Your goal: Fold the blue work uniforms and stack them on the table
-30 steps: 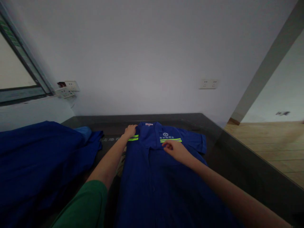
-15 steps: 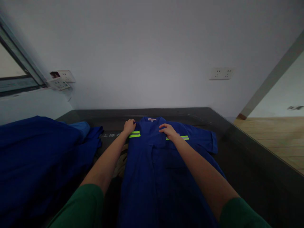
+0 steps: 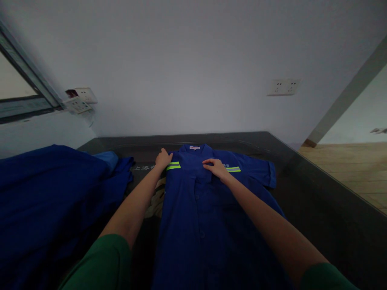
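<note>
A blue short-sleeved work shirt [image 3: 187, 209] with yellow-green reflective strips lies front up, its collar [image 3: 195, 150] toward the wall. My left hand [image 3: 163, 159] rests at its left shoulder edge, beside the strip, with thumb and forefinger apart. The sleeve on that side cannot be seen. Over the upper chest, my right hand [image 3: 215, 167] has its thumb and fingertips together on the front flap below the collar. The sleeve on the right [image 3: 260, 171] is spread outward.
The shirt lies on a dark table [image 3: 305, 217] with printed white characters. At left is a heap of blue clothing [image 3: 54, 201]. Sockets [image 3: 283, 87] are on the wall behind, and more sockets [image 3: 79, 104] sit by the window.
My left hand's thumb and forefinger have spread apart at the shoulder. My right hand's fingertips have come together on the front flap. The view has shifted slightly.
</note>
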Available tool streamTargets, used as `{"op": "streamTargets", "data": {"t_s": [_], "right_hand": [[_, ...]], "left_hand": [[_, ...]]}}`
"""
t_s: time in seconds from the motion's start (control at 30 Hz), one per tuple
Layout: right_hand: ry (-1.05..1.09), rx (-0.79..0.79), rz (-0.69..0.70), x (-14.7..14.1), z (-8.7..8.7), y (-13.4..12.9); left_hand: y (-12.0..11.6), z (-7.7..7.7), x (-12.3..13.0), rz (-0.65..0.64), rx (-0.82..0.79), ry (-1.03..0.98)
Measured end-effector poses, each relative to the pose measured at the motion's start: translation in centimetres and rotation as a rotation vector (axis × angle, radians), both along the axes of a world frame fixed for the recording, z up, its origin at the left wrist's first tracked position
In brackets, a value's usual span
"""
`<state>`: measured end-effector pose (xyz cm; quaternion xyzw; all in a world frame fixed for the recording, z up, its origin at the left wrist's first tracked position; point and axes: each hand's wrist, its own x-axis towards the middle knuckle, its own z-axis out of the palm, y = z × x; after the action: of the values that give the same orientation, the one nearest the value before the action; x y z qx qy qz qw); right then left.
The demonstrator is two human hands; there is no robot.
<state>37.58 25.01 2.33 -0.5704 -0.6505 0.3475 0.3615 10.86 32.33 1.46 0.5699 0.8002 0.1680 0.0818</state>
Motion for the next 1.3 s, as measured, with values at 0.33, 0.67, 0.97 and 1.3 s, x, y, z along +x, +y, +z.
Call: {"op": "streamTargets", "data": {"t_s": [0.33,0.67,0.97,1.3], "right_hand": [[-0.015,-0.088,0.235,0.1,0.4,-2.8],[-0.124,-0.125,0.069,-1.6,-0.3,-3.4],[-0.355,0.052,0.01,-2.1,-1.7,-3.4],[-0.579,0.207,-0.073,-2.4,-0.9,-6.5]], "left_hand": [[-6.9,2.0,2.6,-0.174,-0.158,0.262],[-10.2,1.7,2.3,-0.299,0.0,0.418],[-18.3,0.2,7.5,-0.65,0.18,0.309],[-23.2,-0.6,6.5,-0.699,0.027,0.186]]}}
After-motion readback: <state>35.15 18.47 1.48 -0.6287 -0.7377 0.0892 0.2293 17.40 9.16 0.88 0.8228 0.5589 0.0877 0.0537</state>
